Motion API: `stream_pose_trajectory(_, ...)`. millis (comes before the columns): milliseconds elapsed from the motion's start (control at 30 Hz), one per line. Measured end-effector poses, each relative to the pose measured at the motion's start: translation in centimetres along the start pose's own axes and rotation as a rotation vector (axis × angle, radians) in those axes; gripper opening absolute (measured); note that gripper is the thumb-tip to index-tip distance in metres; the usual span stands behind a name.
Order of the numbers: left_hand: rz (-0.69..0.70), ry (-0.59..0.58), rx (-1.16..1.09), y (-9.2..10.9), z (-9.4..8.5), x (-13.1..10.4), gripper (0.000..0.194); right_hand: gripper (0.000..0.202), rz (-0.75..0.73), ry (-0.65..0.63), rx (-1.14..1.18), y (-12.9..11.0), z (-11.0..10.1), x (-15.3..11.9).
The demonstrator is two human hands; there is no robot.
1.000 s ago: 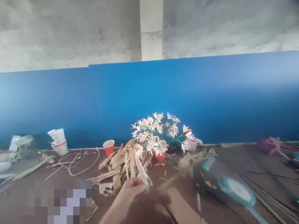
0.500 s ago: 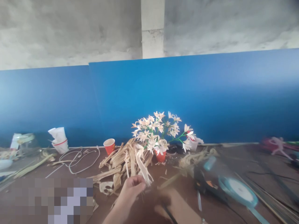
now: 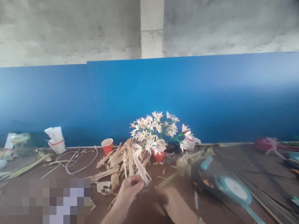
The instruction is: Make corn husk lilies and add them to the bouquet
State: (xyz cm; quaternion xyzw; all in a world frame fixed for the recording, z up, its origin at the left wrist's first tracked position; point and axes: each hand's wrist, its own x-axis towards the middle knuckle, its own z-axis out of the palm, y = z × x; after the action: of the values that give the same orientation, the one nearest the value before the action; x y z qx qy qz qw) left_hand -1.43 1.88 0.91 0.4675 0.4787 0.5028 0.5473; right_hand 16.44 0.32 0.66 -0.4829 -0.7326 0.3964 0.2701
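Observation:
My left hand (image 3: 132, 186) is closed in a pinch on the base of a pale strip of dried husk (image 3: 140, 166), which curls upward from the fingertips. To its right, my right hand (image 3: 171, 200) is blurred by motion and looks curled round something dark and narrow that I cannot make out. Behind the strip lies a heap of dried husks (image 3: 114, 158). Beyond it, cream husk-like flowers (image 3: 150, 127) on green stems stand in a red cup (image 3: 159, 155).
A glue gun (image 3: 203, 183), partly blurred, and a light-blue ribbon roll (image 3: 235, 188) lie at right. At left are a red paper cup (image 3: 107, 147), a white cable (image 3: 70, 161) and a white cup with paper (image 3: 57, 145). A blue partition (image 3: 163, 87) rises behind the table.
The whole scene has shifted slightly left in view. My left hand keeps its pinch on the husk strip; my right hand has shifted slightly and is still blurred.

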Motion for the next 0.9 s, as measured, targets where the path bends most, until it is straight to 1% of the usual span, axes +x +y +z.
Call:
stream_pose_trajectory(167, -0.007, -0.01, 0.036, -1.4, -0.5, 0.9, 0.019, 0.012, -0.002, 0.021, -0.017, -0.3, -0.3, -0.1)
stream_pose_trajectory(267, 0.009, -0.009, 0.027, -1.8, -0.6, 1.1, 0.022, 0.012, 0.001, 0.034, -0.031, -0.3, -0.4, -0.1)
stream_pose_trajectory(433, -0.009, -0.018, -0.024, -0.7, -0.2, 0.4, 0.022, 0.012, -0.004, 0.048, -0.044, -0.3, -0.3, -0.1)
stream_pose_trajectory(567, -0.034, 0.017, -0.083, 0.1, 0.3, -0.4, 0.023, 0.013, -0.012, 0.051, -0.045, -0.3, -0.2, -0.1)
stream_pose_trajectory(733, -0.066, 0.015, -0.106, 0.1, 0.5, -0.5, 0.029, 0.014, -0.015, 0.05, -0.041, -0.3, -0.2, 0.0)
stream_pose_trajectory(900, -0.043, 0.017, -0.155, 0.0, 0.7, -0.5, 0.028, 0.011, -0.012, 0.044, -0.035, -0.2, -0.2, 0.0)
